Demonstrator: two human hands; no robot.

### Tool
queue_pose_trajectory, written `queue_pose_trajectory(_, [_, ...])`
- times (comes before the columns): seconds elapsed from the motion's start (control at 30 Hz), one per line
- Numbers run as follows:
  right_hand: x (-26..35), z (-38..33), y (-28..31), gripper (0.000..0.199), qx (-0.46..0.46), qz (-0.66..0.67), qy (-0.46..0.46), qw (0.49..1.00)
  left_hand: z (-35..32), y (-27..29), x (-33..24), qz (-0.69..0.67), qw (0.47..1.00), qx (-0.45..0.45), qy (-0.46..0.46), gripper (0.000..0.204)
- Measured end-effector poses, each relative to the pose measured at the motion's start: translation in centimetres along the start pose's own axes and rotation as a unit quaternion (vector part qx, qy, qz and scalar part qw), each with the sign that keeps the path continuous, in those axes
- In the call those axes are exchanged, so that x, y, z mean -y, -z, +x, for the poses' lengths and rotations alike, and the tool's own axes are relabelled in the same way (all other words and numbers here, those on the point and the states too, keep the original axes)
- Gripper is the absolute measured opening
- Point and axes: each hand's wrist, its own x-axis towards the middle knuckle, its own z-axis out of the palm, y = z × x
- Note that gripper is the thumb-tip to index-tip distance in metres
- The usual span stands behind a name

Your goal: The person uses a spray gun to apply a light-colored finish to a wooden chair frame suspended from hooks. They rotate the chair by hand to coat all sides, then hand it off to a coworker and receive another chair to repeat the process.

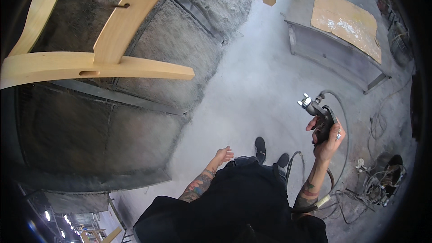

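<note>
My right hand (330, 137) is closed around the handle of a dark spray gun (323, 123) with a shiny metal nozzle end. The gun is raised at the right, pointing toward the upper left, and a thin hose runs from its top down past my forearm. My left hand (223, 155) hangs beside my waist with its fingers stretched out and nothing in it. At the upper left, a pale wooden frame (135, 66) of curved pieces hangs from a metal hook (124, 6), apart from both hands. A slot shows in its lower piece.
Grey, dusty filter panels (166, 40) line the left side behind the frame. A metal table (303, 6) with a stained cardboard sheet (344, 20) stands at the far right. Hoses and a dark machine (382, 182) lie on the dusty floor (238, 94) at the right.
</note>
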Motion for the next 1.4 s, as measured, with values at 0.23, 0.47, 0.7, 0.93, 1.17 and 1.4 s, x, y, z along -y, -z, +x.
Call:
queue_pose_trajectory(0.23, [-1.7, -2.2, 3.0, 0.064, 0.067, 0.066, -0.151, 0.984, -1.8, 1.9, 6.5, 0.001, 0.995, -0.104, 0.011, 0.048])
queue_pose_trajectory(0.47, [-3.9, -5.5, 5.7, 0.036, 0.072, -0.169, -0.149, 0.972, -4.1, -0.1, 11.8, 0.069, 0.989, -0.128, -0.015, 0.035])
queue_pose_trajectory(0.7, [2.7, -8.9, 4.2, 0.062, 0.095, -0.016, 0.017, 0.995, -6.3, 0.5, 15.1, 0.299, 0.896, -0.267, -0.192, 0.051])
queue_pose_trajectory(0.93, [8.5, -12.9, 2.1, 0.082, 0.08, 0.121, 0.054, 0.988, -4.4, 1.0, 17.3, 0.206, 0.958, -0.168, -0.109, 0.061])
queue_pose_trajectory(1.17, [9.1, -14.6, 0.8, 0.071, 0.117, -0.036, 0.085, 0.989, -6.8, 2.1, 19.3, 0.12, 0.978, -0.141, -0.099, 0.053])
queue_pose_trajectory(1.4, [11.9, -20.1, -2.3, 0.075, -0.009, 0.279, 0.171, 0.945, -8.6, 5.8, 25.8, 0.062, 0.985, -0.121, -0.111, 0.046])
